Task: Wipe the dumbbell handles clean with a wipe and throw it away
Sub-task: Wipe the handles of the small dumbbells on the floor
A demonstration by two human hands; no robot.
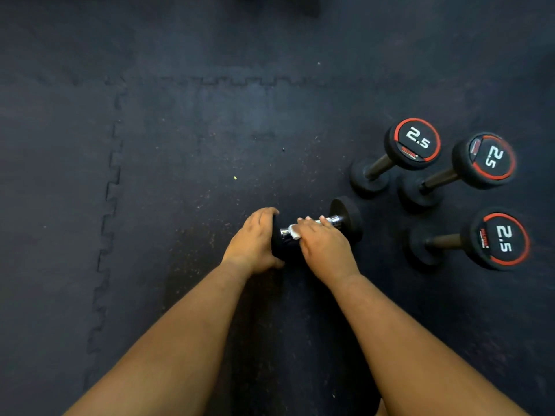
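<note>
A black dumbbell (345,217) with a shiny chrome handle lies on its side on the dark rubber floor in front of me. My left hand (253,240) grips its near, left head. My right hand (322,244) lies over the handle and holds a white wipe (294,231) against the chrome, with the wipe showing at my fingers' left edge. Most of the handle is hidden under my right hand.
Three more black dumbbells marked 2.5 with red rings stand upright on end to the right: one at the back (416,144), one further right (486,160), one nearer me (500,238). Interlocking floor mats (150,175) stretch left and ahead.
</note>
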